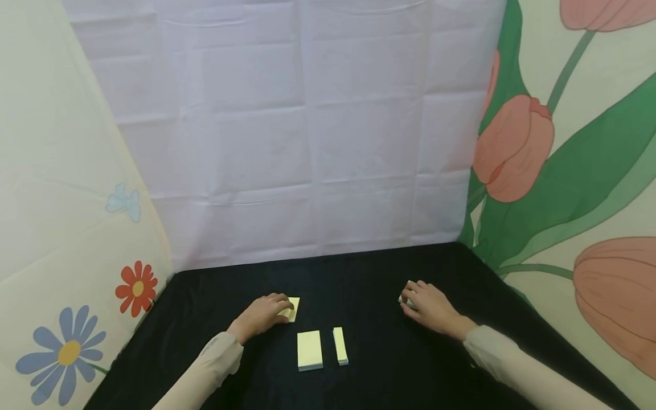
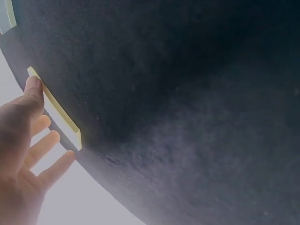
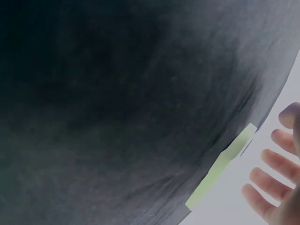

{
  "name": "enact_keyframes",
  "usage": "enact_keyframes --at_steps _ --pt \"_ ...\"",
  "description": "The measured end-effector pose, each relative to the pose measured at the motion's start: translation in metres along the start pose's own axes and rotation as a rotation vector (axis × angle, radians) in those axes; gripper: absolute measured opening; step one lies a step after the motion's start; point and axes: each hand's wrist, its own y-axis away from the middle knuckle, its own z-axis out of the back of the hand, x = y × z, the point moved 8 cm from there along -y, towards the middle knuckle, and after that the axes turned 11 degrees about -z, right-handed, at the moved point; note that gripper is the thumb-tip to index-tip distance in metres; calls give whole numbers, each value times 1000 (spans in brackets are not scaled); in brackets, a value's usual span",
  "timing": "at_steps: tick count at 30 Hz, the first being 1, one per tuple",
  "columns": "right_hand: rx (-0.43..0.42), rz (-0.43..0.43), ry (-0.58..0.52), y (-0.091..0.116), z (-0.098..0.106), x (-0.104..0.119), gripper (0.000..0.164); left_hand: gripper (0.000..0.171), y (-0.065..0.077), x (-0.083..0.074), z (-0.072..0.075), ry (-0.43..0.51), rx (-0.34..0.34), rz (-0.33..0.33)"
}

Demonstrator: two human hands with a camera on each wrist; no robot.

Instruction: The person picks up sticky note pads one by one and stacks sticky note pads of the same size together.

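My left hand (image 1: 263, 314) is over a pale yellow pad of paper (image 1: 294, 309), which looks like sticky notes, at the left of the black cloth. In the left wrist view, the thumb (image 2: 33, 86) overlaps the pad's edge while the fingers spread apart. My right hand (image 1: 429, 306) hovers at a pale green pad (image 1: 401, 298), mostly hidden beneath the fingers. In the right wrist view a gap shows between the loosely bent fingers (image 3: 276, 161) and the green pad (image 3: 211, 180), which has a step along its length.
A wide yellow pad (image 1: 310, 348) and a narrow yellow pad (image 1: 340, 345) lie side by side, nearer the person. Black cloth (image 1: 359, 285) covers the table. Behind it hangs a creased white sheet (image 1: 318, 136), with flower-printed cloths (image 1: 512, 148) at both sides.
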Motion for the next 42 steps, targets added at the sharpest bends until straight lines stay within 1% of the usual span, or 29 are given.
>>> enact_keyframes --at_steps 3,6,10,14,21,26,32,35,42 --pt "2 -16 11 1 0 -3 14 27 0 1 -1 8 15 18" --pt "22 -48 22 1 -1 -8 16 30 -1 3 -3 23 45 49" --pt "64 -86 40 4 -3 -13 18 34 -2 8 -6 76 87 111" --pt "91 -95 49 6 -4 -16 18 36 -2 12 -7 116 103 151" --pt "103 -103 36 7 -4 -20 19 37 -1 13 -8 128 108 166" --pt "107 -108 29 8 -6 -24 20 34 0 10 -8 110 102 151" --pt "147 -155 17 8 -10 -32 22 31 1 10 -10 116 92 153" --pt "163 -173 9 9 -12 -35 24 31 0 11 -10 121 99 160" --pt "171 -157 -7 10 -15 -37 25 31 -2 8 -5 144 94 162"
